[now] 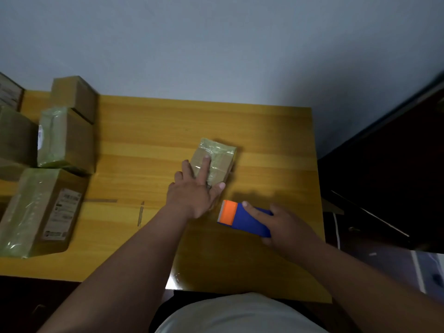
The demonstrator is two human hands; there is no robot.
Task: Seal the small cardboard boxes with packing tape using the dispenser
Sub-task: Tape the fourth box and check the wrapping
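Observation:
A small cardboard box [219, 153] wrapped in clear tape lies near the middle of the wooden table [149, 131]. My left hand [194, 191] lies flat on its near part, fingers straight and spread, pressing the top. My right hand [286, 227] grips a blue tape dispenser [245, 218] with an orange front and a toothed blade. The dispenser sits just right of and nearer than the box, its blade pointing left toward my left hand, a short gap from the box.
Several taped cardboard boxes [64, 138] are stacked along the table's left side, one with a shipping label [62, 215]. A grey wall runs behind. Dark furniture [389, 179] stands off the table's right edge. Two strips of tape [140, 213] stick to the tabletop.

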